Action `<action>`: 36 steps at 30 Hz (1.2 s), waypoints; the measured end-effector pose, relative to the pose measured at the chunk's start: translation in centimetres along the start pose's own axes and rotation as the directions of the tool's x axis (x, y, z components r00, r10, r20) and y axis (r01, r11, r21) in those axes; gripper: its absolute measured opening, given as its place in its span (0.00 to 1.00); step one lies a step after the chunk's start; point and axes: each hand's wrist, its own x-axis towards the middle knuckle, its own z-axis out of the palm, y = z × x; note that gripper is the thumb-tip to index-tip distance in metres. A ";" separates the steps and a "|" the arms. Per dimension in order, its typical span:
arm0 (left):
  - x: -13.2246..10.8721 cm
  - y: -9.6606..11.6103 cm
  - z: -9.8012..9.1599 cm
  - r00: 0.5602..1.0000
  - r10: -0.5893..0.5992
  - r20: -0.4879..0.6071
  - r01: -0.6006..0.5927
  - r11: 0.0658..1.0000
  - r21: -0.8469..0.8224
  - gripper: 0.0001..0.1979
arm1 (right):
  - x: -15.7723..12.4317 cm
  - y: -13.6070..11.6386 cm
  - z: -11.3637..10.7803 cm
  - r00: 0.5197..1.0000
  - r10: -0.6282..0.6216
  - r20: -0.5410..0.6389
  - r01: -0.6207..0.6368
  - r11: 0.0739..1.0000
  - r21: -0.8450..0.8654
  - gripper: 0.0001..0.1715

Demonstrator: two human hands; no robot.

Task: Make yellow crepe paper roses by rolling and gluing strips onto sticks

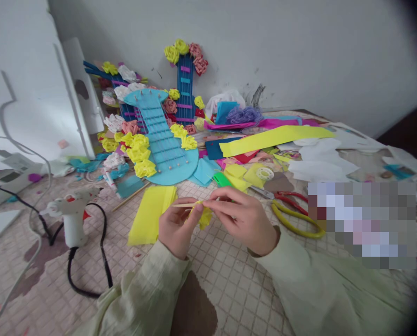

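My left hand (176, 229) is closed, its thumb and fingers pinching a thin wooden stick (184, 205) together with a crumpled piece of yellow crepe paper (205, 218). From the other side my right hand (241, 218) meets it, fingertips pressed together at the same paper and stick. The paper hangs below the stick between both hands; part of it is hidden by the fingers. Beside my left hand lies a stack of yellow crepe sheets (145, 217). Behind the hands rests a light blue guitar-shaped board (166, 154) with strings and yellow paper flowers (138, 151).
At left stands a white glue gun (72, 224) with a black cable. Scissors with yellow and red handles (297, 228) lie right of my hands, near a green-handled tool (222, 179). A dark blue flowered guitar neck (185, 93) leans on the wall. A yellow paper strip (274, 140) crosses the scraps.
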 end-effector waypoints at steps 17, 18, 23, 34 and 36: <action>-0.5 -0.5 0.1 0.996 -0.013 0.093 0.014 1.000 -0.012 0.08 | 0.4 -0.1 0.0 0.971 0.232 -0.052 -0.230 0.972 0.052 0.07; -0.5 -0.3 0.1 0.996 -0.027 0.084 0.028 1.000 -0.012 0.07 | 0.4 -0.1 0.0 0.974 0.221 -0.056 -0.219 0.975 0.041 0.07; -0.6 0.0 0.2 0.992 -0.078 0.102 0.082 0.996 -0.033 0.09 | 0.3 -0.1 0.3 0.978 0.199 -0.059 -0.197 0.980 0.030 0.07; -0.8 -0.7 0.2 0.997 -0.045 0.067 0.049 0.996 -0.069 0.13 | 0.3 -0.3 0.6 0.981 0.169 -0.098 -0.166 0.986 0.033 0.07; -0.7 -0.7 0.2 0.996 -0.063 0.061 0.067 0.995 -0.071 0.15 | 0.3 -0.3 0.6 0.978 0.182 -0.098 -0.179 0.983 0.040 0.08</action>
